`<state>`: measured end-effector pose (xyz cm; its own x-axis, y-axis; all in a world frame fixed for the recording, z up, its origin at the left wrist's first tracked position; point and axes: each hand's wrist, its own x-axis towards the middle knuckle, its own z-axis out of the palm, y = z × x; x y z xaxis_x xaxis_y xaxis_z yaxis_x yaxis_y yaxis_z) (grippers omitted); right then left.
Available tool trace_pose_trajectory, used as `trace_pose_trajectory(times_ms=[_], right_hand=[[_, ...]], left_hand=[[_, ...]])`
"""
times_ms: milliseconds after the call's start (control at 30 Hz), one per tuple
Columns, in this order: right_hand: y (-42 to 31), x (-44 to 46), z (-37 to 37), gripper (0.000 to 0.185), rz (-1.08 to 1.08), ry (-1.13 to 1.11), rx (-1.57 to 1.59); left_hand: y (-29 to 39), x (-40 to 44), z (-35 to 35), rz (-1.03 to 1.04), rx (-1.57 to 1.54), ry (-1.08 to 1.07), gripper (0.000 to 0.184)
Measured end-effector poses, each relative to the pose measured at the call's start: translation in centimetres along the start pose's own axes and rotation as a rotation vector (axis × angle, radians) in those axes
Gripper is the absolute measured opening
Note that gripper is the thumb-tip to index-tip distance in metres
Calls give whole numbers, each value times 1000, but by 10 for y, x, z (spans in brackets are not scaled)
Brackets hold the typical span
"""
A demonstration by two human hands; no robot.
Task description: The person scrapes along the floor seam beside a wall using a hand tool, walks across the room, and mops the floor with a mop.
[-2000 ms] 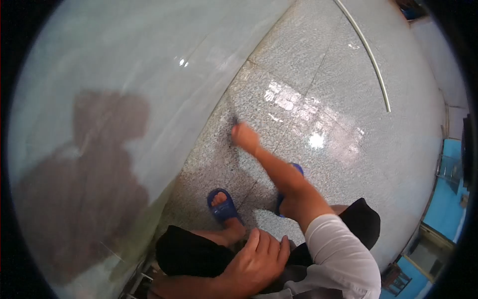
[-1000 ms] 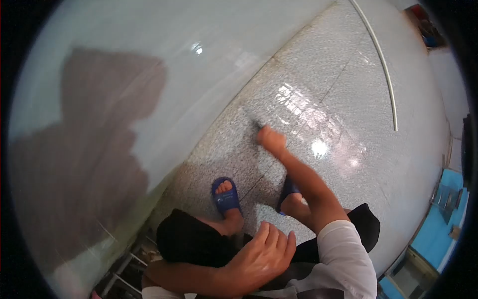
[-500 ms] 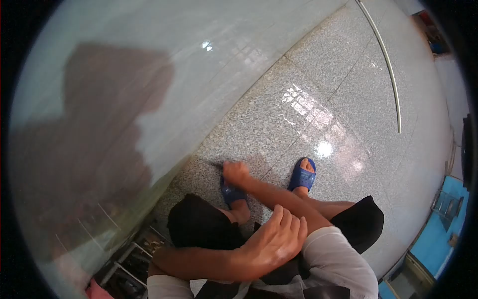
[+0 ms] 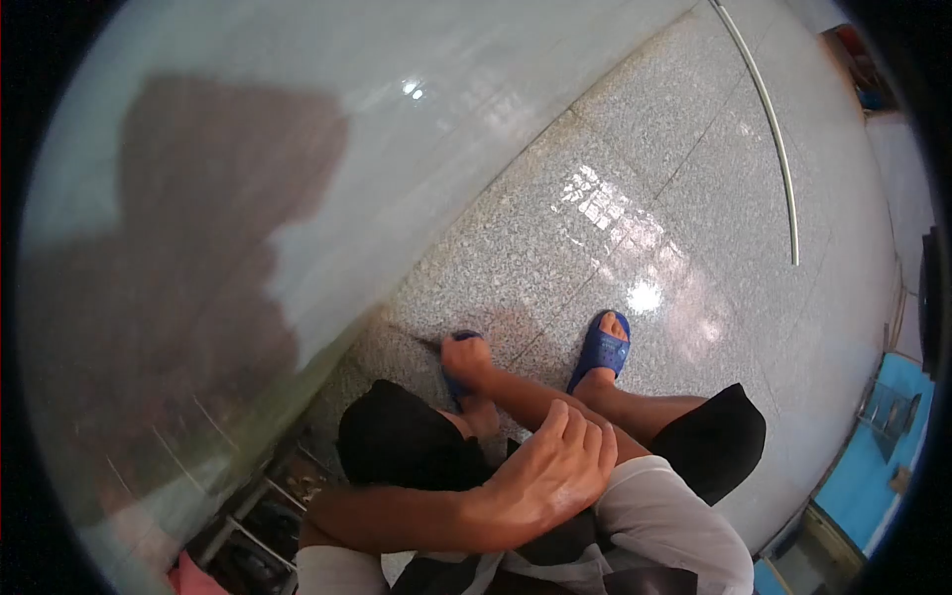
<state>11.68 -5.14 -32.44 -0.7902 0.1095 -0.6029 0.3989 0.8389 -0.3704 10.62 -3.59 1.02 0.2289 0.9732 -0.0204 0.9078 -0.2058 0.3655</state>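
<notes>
Closed fist, right hand (image 4: 466, 357): one slim dark tool (image 4: 429, 344), tip toward the wall (image 4: 397, 169), in view just beside the left slipper (image 4: 453, 388). Left hand (image 4: 553, 470): fingers loosely bent, before the right forearm (image 4: 521, 393); palm hidden, contents cannot be told.

1. Right hand (image 4: 464, 357): fist around dark thin tool (image 4: 426, 342), details blurred; partly hides left blue slide sandal (image 4: 453, 389).
2. Left hand (image 4: 560, 466): fingers bent, overlaps right forearm, contact unclear.
3. Right blue slide sandal (image 4: 605, 349) on speckled tile floor (image 4: 496, 228).
4. Pale curved strip (image 4: 771, 119) well apart.
</notes>
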Motion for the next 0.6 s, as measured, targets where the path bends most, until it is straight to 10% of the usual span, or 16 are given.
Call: trace_pose_trajectory(times_ms=[133,433,600], right_hand=[[36,9,-34,19,-74,26,-72],[137,14,-108,29,546,302,183],[18,-7,-17,21,-73,147,-72]], left_hand=[[-3,-5,-4,-20,-7,-1,37],[1,-4,-3,-24,-18,1,37],[-1,0,-6,13,-14,-41,37]])
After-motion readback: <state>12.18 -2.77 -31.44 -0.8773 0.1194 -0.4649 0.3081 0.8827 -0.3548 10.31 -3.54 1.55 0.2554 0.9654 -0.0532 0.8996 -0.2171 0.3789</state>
